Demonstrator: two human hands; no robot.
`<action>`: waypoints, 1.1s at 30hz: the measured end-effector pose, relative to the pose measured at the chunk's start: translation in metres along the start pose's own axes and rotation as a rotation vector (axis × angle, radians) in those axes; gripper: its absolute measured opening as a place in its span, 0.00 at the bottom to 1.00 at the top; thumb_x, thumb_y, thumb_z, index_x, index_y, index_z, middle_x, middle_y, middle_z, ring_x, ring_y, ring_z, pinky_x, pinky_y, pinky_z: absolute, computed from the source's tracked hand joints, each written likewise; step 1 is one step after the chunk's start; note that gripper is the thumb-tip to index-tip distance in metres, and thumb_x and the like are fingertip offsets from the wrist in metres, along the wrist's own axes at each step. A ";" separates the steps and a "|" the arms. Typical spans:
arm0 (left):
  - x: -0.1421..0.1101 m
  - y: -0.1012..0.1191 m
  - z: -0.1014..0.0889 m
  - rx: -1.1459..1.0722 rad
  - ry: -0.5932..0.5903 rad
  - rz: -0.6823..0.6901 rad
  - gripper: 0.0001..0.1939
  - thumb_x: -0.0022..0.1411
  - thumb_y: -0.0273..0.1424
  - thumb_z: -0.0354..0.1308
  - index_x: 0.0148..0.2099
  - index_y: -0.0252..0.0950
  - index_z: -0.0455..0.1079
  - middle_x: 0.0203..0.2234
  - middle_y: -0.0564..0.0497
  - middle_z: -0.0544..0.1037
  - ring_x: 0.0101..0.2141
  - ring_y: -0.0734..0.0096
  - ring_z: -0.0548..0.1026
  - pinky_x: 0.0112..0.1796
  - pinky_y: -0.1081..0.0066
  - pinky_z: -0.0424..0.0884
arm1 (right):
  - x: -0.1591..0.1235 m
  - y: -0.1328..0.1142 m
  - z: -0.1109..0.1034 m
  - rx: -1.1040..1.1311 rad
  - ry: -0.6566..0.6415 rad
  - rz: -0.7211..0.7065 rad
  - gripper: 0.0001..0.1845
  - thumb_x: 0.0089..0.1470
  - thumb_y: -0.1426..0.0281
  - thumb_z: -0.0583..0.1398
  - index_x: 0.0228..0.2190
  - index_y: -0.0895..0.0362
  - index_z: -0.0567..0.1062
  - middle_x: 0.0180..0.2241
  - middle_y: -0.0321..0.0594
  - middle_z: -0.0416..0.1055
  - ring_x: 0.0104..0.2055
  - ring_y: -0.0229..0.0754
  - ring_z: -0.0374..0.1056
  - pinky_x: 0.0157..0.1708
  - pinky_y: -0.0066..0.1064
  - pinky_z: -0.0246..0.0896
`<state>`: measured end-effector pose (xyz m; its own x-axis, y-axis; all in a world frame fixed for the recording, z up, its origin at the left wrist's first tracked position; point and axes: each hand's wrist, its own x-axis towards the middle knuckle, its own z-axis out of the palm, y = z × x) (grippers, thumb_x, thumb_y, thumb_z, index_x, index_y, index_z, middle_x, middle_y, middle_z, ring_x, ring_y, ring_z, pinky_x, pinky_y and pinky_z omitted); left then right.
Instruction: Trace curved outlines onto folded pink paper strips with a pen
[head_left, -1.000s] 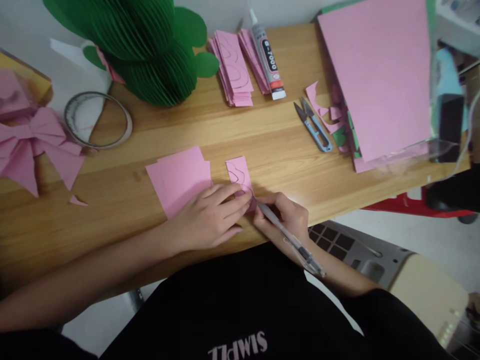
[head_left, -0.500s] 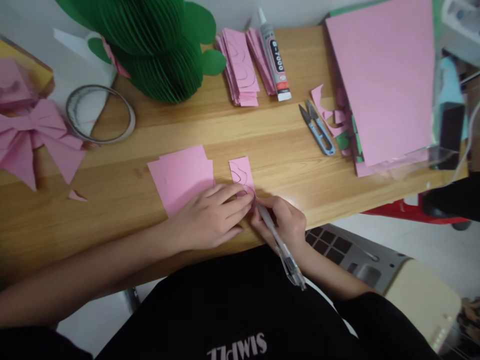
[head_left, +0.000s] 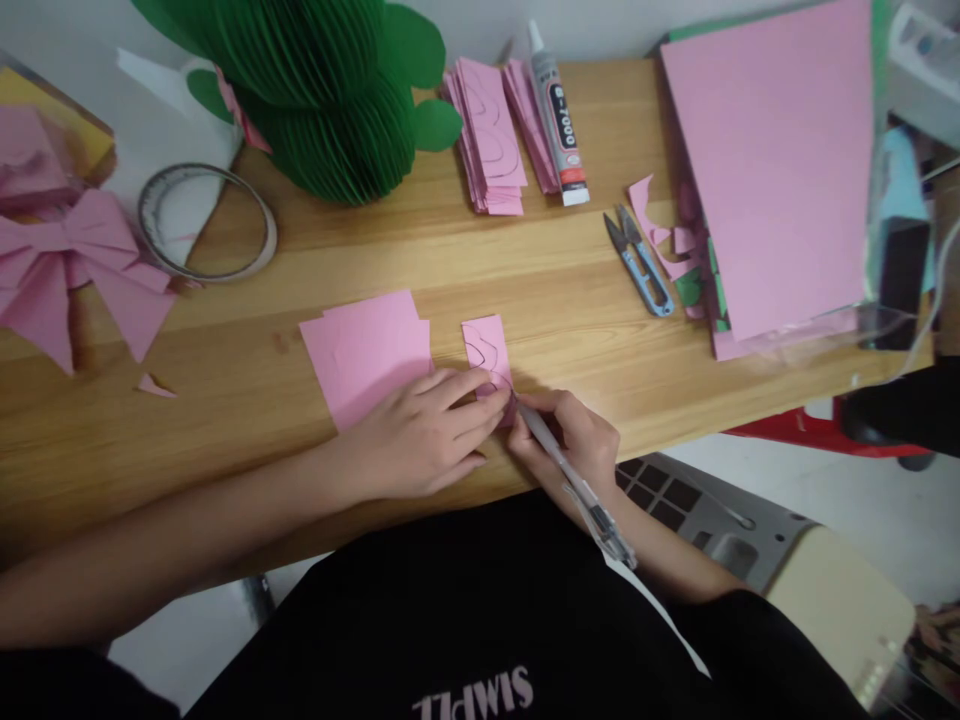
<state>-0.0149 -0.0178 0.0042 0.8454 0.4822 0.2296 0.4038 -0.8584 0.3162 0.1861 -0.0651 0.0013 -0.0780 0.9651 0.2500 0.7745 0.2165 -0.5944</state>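
Observation:
A small pink paper strip with dark curved lines drawn on it lies near the table's front edge. My left hand lies flat across its lower part, fingers stretched out, pressing it to the table. Pinched in my right hand is a clear-barrelled pen, its tip at the strip's right edge beside my left fingertips. Part of the drawn line is hidden under those fingers. Left of the strip, plain pink paper sheets lie overlapped, partly beneath my left hand.
Behind are a stack of marked pink strips, a glue tube and a green pleated paper piece. Blue thread snips lie beside paper scraps and a pink sheet stack. A tape roll and pink paper bow are at left.
The pen's back end swung left, then right again, while its tip stayed at the strip's right edge. My left hand keeps its place on the paper. The whole view has shifted slightly.

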 end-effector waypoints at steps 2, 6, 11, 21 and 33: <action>0.000 0.000 0.000 0.004 0.000 -0.004 0.16 0.69 0.35 0.56 0.51 0.29 0.74 0.49 0.42 0.80 0.54 0.56 0.71 0.52 0.62 0.68 | 0.001 -0.001 -0.003 0.001 -0.017 0.022 0.04 0.52 0.74 0.61 0.33 0.54 0.74 0.22 0.32 0.75 0.19 0.32 0.67 0.21 0.24 0.65; 0.000 0.000 0.000 0.005 -0.008 -0.001 0.15 0.69 0.35 0.55 0.49 0.30 0.75 0.49 0.43 0.80 0.54 0.56 0.71 0.52 0.62 0.68 | 0.001 -0.003 -0.006 0.019 -0.048 0.071 0.05 0.51 0.74 0.62 0.33 0.55 0.75 0.23 0.32 0.76 0.19 0.32 0.68 0.22 0.24 0.66; -0.001 -0.001 0.002 -0.010 -0.005 0.005 0.16 0.68 0.35 0.57 0.51 0.29 0.74 0.51 0.43 0.79 0.55 0.54 0.70 0.51 0.61 0.69 | 0.002 -0.004 -0.011 0.059 -0.111 0.137 0.03 0.52 0.73 0.62 0.32 0.55 0.76 0.23 0.31 0.76 0.19 0.31 0.66 0.20 0.23 0.64; -0.002 -0.001 0.002 -0.038 -0.023 -0.001 0.15 0.69 0.35 0.56 0.50 0.30 0.74 0.51 0.43 0.79 0.55 0.53 0.69 0.51 0.60 0.68 | 0.000 -0.004 -0.009 0.106 -0.113 0.196 0.03 0.53 0.71 0.63 0.33 0.55 0.76 0.25 0.32 0.78 0.19 0.31 0.67 0.20 0.23 0.64; -0.002 0.000 0.002 -0.060 -0.016 -0.014 0.14 0.68 0.34 0.56 0.50 0.29 0.75 0.52 0.42 0.79 0.56 0.53 0.70 0.54 0.59 0.68 | 0.005 -0.002 -0.010 0.146 -0.133 0.230 0.04 0.54 0.68 0.64 0.35 0.54 0.78 0.25 0.34 0.79 0.20 0.34 0.70 0.21 0.25 0.66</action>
<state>-0.0157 -0.0190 0.0023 0.8454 0.4910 0.2101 0.3946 -0.8394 0.3738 0.1903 -0.0626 0.0112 -0.0002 1.0000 -0.0006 0.6835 -0.0003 -0.7299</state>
